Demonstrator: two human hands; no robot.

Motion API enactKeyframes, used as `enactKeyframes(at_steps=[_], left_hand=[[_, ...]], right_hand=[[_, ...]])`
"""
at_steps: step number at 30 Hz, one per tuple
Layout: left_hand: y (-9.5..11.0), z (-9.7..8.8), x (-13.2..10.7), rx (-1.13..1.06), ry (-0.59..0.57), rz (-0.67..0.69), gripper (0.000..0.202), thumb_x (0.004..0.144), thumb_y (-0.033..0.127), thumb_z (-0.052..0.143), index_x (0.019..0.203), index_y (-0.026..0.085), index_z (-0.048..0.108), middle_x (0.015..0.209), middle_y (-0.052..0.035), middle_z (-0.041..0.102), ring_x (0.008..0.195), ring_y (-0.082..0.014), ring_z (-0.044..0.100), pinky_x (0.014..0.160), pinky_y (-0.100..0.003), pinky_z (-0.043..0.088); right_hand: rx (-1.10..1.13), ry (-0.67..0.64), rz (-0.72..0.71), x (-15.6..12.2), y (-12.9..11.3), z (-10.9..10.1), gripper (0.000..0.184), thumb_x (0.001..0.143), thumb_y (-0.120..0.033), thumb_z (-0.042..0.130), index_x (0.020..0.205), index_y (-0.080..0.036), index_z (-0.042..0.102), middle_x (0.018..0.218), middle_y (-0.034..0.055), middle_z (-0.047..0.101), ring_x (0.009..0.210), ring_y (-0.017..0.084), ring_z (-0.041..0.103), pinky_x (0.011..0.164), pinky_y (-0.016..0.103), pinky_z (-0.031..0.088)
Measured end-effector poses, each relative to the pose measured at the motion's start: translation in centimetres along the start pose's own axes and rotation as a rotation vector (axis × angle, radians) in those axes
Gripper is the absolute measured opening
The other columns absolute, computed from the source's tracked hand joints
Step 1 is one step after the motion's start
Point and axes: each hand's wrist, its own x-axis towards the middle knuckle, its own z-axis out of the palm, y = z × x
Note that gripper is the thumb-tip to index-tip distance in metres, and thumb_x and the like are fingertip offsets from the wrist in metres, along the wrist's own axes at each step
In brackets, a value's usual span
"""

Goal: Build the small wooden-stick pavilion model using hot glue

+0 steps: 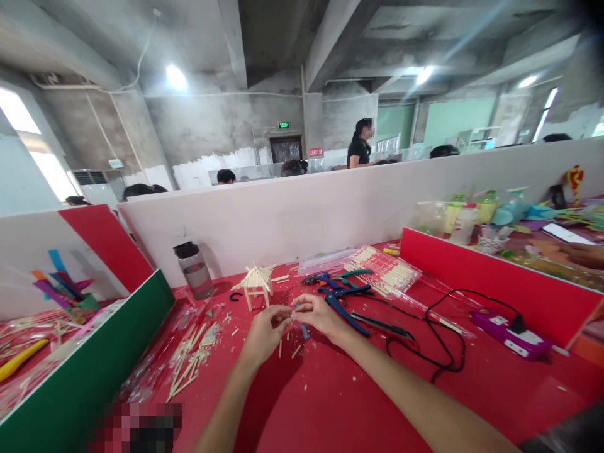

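My left hand [264, 330] and my right hand [317, 313] meet over the red table [330, 402], fingers pinched together on a small thin piece between them, too small to name. A short blue stick [304, 331] pokes down under my right hand. Just beyond my hands stands a little wooden-stick pavilion [257, 282] with a pitched roof on thin legs. Blue-handled pliers [340, 301] lie right of my right hand.
Loose wooden sticks in clear wrap [191, 358] lie at the left, a packet of sticks [384, 269] at the back right. A dark-lidded bottle [195, 269] stands by the white divider. A black cable [441, 340] runs to a purple power strip [509, 333]. Red and green dividers flank the table.
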Motion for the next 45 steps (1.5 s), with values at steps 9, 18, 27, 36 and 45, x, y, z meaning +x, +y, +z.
enactKeyframes(at_steps=[9, 18, 27, 36, 45], left_hand=[[-0.5, -0.4, 0.1, 0.157, 0.003, 0.063, 0.022, 0.084, 0.019, 0.055, 0.099, 0.017, 0.069, 0.096, -0.0072, 0.072, 0.082, -0.0178, 0.066, 0.076, -0.028, 0.05], [-0.1, -3.2, -1.2, 0.435, -0.399, 0.044, 0.018, 0.076, 0.021, 0.062, 0.093, 0.021, 0.07, 0.094, -0.0045, 0.07, 0.086, -0.0197, 0.063, 0.076, -0.027, 0.047], [0.6, -3.6, -1.3, 0.546, -0.533, -0.008, 0.012, 0.072, 0.023, 0.066, 0.083, 0.022, 0.071, 0.089, -0.0029, 0.07, 0.08, -0.019, 0.062, 0.07, -0.026, 0.044], [0.0, -2.9, -1.0, 0.511, -0.313, 0.168, 0.013, 0.085, 0.023, 0.057, 0.094, 0.023, 0.066, 0.097, -0.0049, 0.065, 0.085, -0.0196, 0.063, 0.076, -0.029, 0.047], [0.8, -2.1, -0.4, 0.436, -0.1, 0.205, 0.017, 0.093, 0.026, 0.051, 0.106, 0.023, 0.06, 0.103, -0.0043, 0.067, 0.094, -0.0187, 0.063, 0.085, -0.029, 0.047]], right_hand=[[0.066, -0.006, 0.04, -0.1, -0.1, 0.3, 0.038, 0.058, -0.035, 0.083, 0.087, -0.018, 0.065, 0.071, -0.0005, 0.069, 0.065, 0.015, 0.064, 0.065, 0.027, 0.049], [0.01, 0.055, 0.044, -0.1, -0.8, -0.6, 0.03, 0.06, -0.038, 0.081, 0.077, -0.016, 0.068, 0.068, 0.0001, 0.067, 0.056, 0.012, 0.059, 0.053, 0.024, 0.046], [0.035, 0.028, 0.01, 0.0, -0.7, -0.6, 0.034, 0.058, -0.039, 0.083, 0.079, -0.016, 0.068, 0.07, 0.0004, 0.069, 0.062, 0.014, 0.063, 0.061, 0.025, 0.049], [0.003, 0.034, 0.025, 0.0, -0.6, -0.7, 0.036, 0.058, -0.043, 0.083, 0.077, -0.016, 0.068, 0.069, 0.0005, 0.068, 0.062, 0.015, 0.063, 0.06, 0.026, 0.049], [0.09, -0.014, 0.087, -0.4, -0.8, 0.2, 0.045, 0.055, -0.043, 0.086, 0.086, -0.017, 0.067, 0.074, 0.0007, 0.071, 0.063, 0.013, 0.064, 0.059, 0.025, 0.05]])
